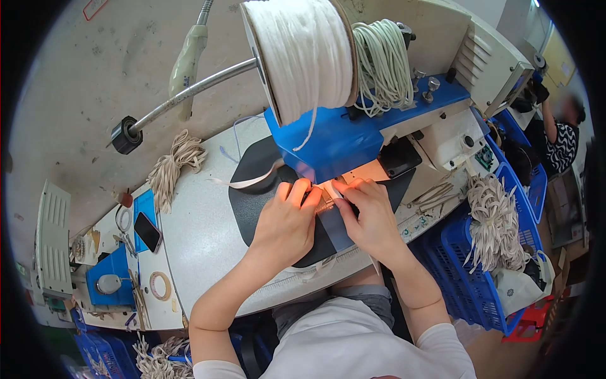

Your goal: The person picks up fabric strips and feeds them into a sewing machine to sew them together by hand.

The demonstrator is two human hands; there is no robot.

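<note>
Under the blue machine head, both hands meet at a lit spot on the dark machine plate. My left hand has its fingers bent down at the left of the metal feed part; what lies beneath its fingertips is hidden. My right hand pinches a pale strip between thumb and forefinger, close to the left fingertips. Another pale strip curves over the plate to the left of the machine head.
Above sits a large white cord spool beside a pale green cord coil. Strap bundles lie at left. A phone and tape roll rest further left. Blue crates stand right; another person is beyond.
</note>
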